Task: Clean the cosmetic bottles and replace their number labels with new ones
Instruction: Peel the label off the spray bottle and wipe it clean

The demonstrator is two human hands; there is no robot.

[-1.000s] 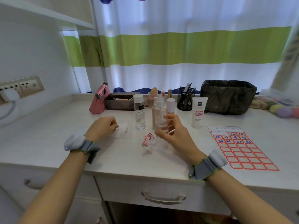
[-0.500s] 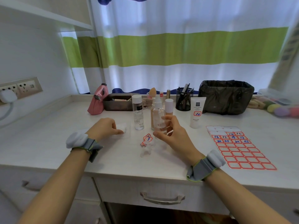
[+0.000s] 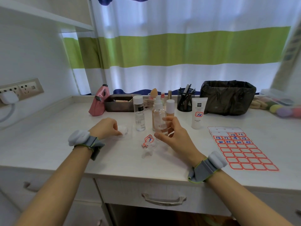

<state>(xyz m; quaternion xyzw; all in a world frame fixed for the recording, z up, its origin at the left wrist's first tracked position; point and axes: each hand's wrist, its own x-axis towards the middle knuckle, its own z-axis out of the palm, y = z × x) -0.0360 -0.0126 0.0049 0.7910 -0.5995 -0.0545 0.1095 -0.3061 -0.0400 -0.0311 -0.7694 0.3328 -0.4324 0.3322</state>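
Note:
My right hand (image 3: 173,134) curls round the clear spray bottle (image 3: 158,116), which stands upright at the desk's middle. Behind it stands a beige bottle with a white cap (image 3: 170,108). A clear bottle with a white cap (image 3: 139,113) is to the left. My left hand (image 3: 105,128) pinches a white cotton pad (image 3: 123,130) lying on the desk. Peeled red-edged labels (image 3: 148,140) lie in front of the bottles, beside crumpled clear film (image 3: 148,152). A white tube with a label marked 10 (image 3: 198,115) stands right of the bottles. The red label sheet (image 3: 240,149) lies flat at the right.
At the back stand a pink pouch (image 3: 98,103), a dark tray (image 3: 120,103), a mesh pen cup (image 3: 185,101) and a bin lined with a black bag (image 3: 227,97). Coloured sponges (image 3: 284,110) lie far right. A wall socket (image 3: 19,90) is at the left.
My left hand has tightened its pinch on the cotton pad. My right hand keeps its hold on the spray bottle; the view shifted slightly.

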